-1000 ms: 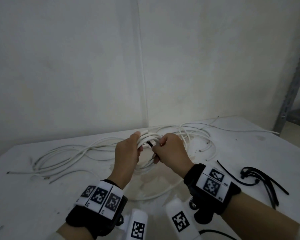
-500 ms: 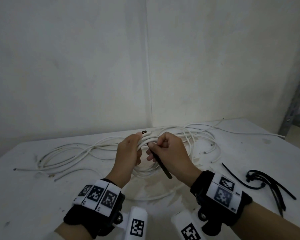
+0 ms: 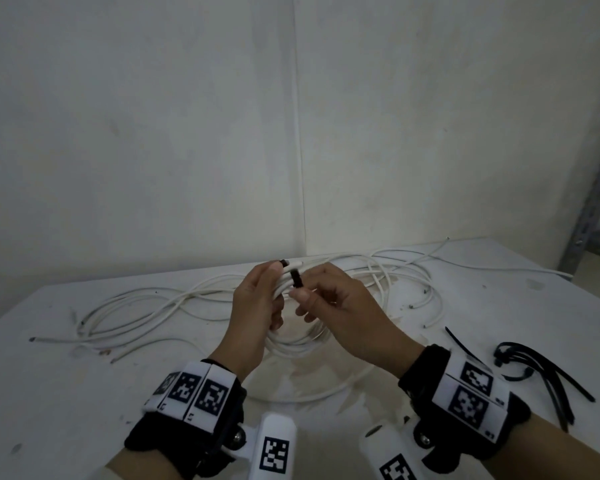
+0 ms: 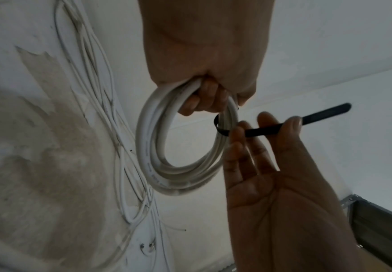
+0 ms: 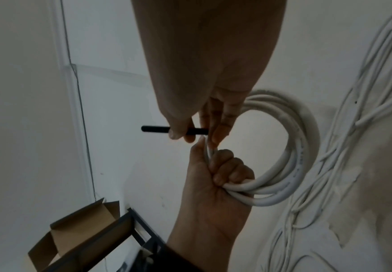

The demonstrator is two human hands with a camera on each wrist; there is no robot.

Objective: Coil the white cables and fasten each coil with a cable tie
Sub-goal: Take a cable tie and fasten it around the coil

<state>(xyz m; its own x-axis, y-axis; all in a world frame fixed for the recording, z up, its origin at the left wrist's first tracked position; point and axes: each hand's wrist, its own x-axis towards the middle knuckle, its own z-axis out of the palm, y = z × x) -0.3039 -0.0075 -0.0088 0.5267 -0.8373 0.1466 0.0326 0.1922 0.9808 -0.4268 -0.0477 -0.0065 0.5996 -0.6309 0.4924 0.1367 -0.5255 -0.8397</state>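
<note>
Left hand (image 4: 204,60) has its fingers curled round the white coil (image 4: 185,147), black cable tie (image 4: 271,128) looped round it just beside them. Right hand (image 4: 281,184) pinches the tie's tail between thumb and forefinger, now pointing up and away, where half a second ago it hung down below the fingers.

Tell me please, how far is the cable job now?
Done: one white coil is wound, gripped by the left hand. In hand: the right hand pinches a black cable tie looped around it, not visibly locked. Left: loose white cables lie uncoiled on the table; spare ties wait.
</note>
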